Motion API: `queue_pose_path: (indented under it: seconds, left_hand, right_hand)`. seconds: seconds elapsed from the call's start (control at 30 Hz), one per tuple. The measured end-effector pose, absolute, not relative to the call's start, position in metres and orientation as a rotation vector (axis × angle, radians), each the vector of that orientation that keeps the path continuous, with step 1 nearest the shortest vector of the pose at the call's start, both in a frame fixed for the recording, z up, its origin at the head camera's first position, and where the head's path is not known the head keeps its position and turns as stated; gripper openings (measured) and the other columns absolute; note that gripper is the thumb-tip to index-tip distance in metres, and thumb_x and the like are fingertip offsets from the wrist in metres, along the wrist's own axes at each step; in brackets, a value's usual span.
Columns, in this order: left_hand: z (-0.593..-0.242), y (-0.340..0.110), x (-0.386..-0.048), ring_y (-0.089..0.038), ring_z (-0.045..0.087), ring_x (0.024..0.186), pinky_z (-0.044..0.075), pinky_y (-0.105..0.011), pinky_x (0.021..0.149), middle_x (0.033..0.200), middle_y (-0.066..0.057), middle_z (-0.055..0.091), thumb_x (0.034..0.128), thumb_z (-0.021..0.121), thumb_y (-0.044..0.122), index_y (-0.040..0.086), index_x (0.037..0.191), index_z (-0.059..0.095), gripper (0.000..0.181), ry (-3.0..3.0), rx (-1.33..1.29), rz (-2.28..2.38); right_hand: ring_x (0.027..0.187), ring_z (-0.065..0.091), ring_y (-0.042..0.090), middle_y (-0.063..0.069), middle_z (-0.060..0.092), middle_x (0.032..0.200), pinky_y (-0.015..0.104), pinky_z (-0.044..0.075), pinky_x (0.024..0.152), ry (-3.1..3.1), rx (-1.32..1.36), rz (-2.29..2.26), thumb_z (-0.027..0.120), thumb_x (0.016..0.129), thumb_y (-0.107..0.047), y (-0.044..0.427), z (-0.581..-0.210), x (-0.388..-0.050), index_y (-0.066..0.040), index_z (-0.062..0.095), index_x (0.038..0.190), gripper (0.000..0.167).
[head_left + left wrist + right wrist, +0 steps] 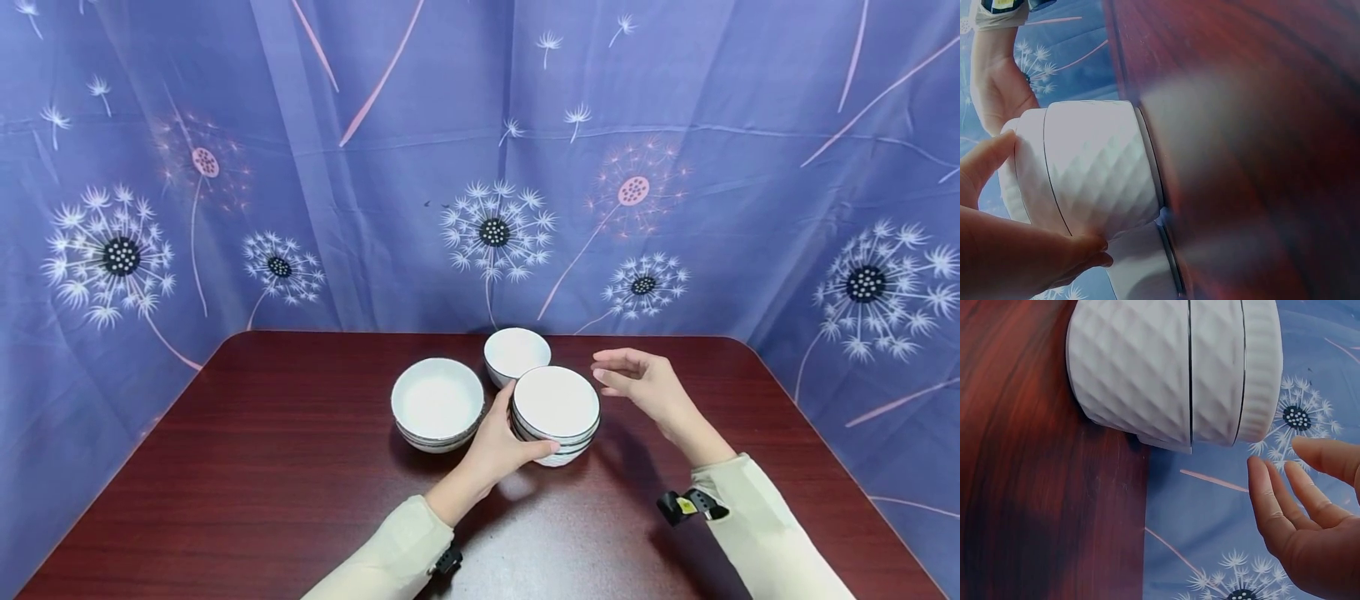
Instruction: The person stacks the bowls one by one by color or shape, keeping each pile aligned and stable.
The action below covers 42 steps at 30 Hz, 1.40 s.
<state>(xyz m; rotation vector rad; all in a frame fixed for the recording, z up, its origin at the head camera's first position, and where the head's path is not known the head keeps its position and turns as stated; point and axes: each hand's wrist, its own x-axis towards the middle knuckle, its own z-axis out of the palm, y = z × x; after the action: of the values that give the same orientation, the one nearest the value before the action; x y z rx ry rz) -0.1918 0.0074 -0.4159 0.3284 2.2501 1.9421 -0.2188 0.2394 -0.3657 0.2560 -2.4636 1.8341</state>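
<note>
A stack of white bowls [557, 404] with dark rim lines stands right of centre on the table. My left hand [501, 446] holds this stack from its left and near side, thumb and fingers spread around the wall. Up close in the left wrist view, the stacked bowls [1097, 165] show dimpled sides. My right hand [641, 385] is apart from the stack, to its right, with fingers loosely bent and nothing in them. The right wrist view shows the same bowls [1135, 369] beyond the fingertips, the topmost one ribbed.
Left of the held stack is another stack of white bowls [437, 404]. A smaller white bowl [517, 353] stands just behind, near the far edge. The dark red wooden table [262, 467] meets a blue dandelion-print curtain [390, 208] at the back and sides.
</note>
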Motion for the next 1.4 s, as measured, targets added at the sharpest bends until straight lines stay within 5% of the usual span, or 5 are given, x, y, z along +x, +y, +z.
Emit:
queue_pose_path:
  seconds: [0.17,0.6,0.87,1.17,1.4]
  left_hand:
    - [-0.416,0.007,-0.191,-0.027,0.036,0.136,0.028,-0.047,0.111,0.148,-0.016,0.038,0.0684,0.086,0.014,0.007,0.152,0.022,0.105,2.260,0.325,1.943]
    - [-0.416,0.008,-0.193,-0.026,0.034,0.137,0.028,-0.047,0.111,0.150,-0.013,0.035,0.0682,0.087,0.018,0.010,0.153,0.021,0.107,2.251,0.306,1.956]
    - [-0.415,0.009,-0.194,-0.024,0.037,0.135,0.029,-0.045,0.111,0.148,-0.010,0.038,0.0677,0.088,0.019,0.011,0.152,0.023,0.107,2.240,0.306,1.962]
    - [-0.415,0.008,-0.194,-0.024,0.038,0.135,0.031,-0.046,0.110,0.148,-0.011,0.039,0.0687,0.087,0.018,0.012,0.152,0.025,0.104,2.228,0.319,1.973]
    - [-0.415,0.007,-0.192,-0.024,0.036,0.135,0.030,-0.045,0.111,0.149,-0.009,0.037,0.0683,0.087,0.019,0.010,0.152,0.025,0.105,2.228,0.322,1.967]
  right_hand:
    - [0.089,0.065,0.003,0.026,0.063,0.115,0.034,0.057,0.079,-2.423,0.263,1.871,0.064,0.092,-0.007,0.240,-0.368,-0.227,0.013,0.053,0.125,0.040]
    - [0.091,0.065,0.003,-0.010,0.068,0.096,0.034,0.054,0.085,-2.318,0.276,1.975,0.061,0.094,-0.007,0.243,-0.380,-0.256,0.012,0.047,0.131,0.043]
    - [0.095,0.064,0.004,0.008,0.066,0.113,0.042,0.050,0.092,-2.342,0.278,1.999,0.059,0.096,-0.010,0.245,-0.388,-0.273,0.009,0.043,0.137,0.048]
    - [0.102,0.062,0.006,0.035,0.038,0.141,0.038,0.045,0.098,-2.314,0.345,2.206,0.053,0.099,-0.012,0.239,-0.386,-0.289,0.008,0.032,0.144,0.054]
    - [0.131,0.041,0.039,0.032,0.031,0.146,0.037,0.042,0.102,-2.325,0.350,2.340,0.047,0.102,-0.012,0.230,-0.388,-0.300,0.009,0.023,0.147,0.056]
